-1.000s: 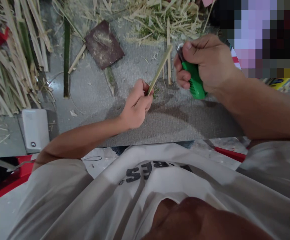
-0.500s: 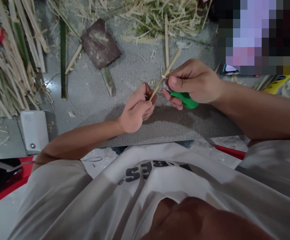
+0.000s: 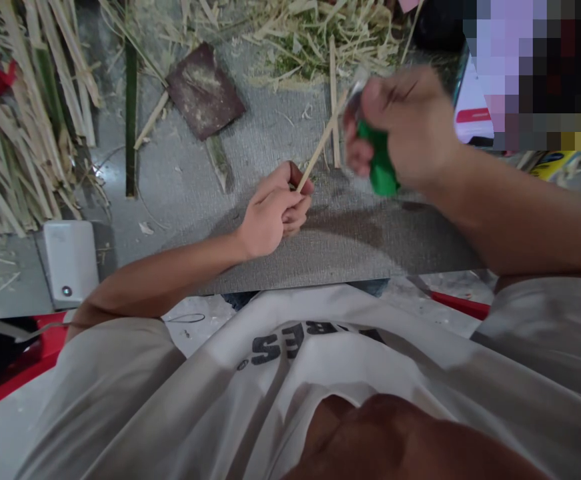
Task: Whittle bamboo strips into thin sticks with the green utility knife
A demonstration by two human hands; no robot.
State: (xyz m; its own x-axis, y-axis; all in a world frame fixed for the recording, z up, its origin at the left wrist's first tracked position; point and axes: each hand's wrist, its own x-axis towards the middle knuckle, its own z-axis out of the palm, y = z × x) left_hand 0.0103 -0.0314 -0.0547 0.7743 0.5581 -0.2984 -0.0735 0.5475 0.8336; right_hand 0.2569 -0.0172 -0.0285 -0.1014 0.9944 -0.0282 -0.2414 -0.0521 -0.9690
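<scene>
My left hand [image 3: 271, 215] is closed around the lower end of a thin bamboo strip [image 3: 321, 145], which slants up and to the right. In my right hand [image 3: 415, 130], blurred by motion, is a green-handled knife [image 3: 383, 164]. Its metal blade shows as a smear beside my thumb, near the strip's upper end. Whether blade and strip touch, I cannot tell. Beyond the strip, another pale bamboo piece [image 3: 334, 100] lies on the grey table [image 3: 180, 200].
Bamboo strips [image 3: 20, 133] are heaped at the left, with a white power bank [image 3: 71, 260] below them. A brown square pad [image 3: 206, 91] rests on a bamboo piece [image 3: 217, 162]. Shavings [image 3: 320, 40] cover the far side. A lit screen [image 3: 473, 110] stands at the upper right.
My right hand has moved up and away from my left hand with the knife, toward the strip's far end. My left hand has barely shifted and still grips the strip.
</scene>
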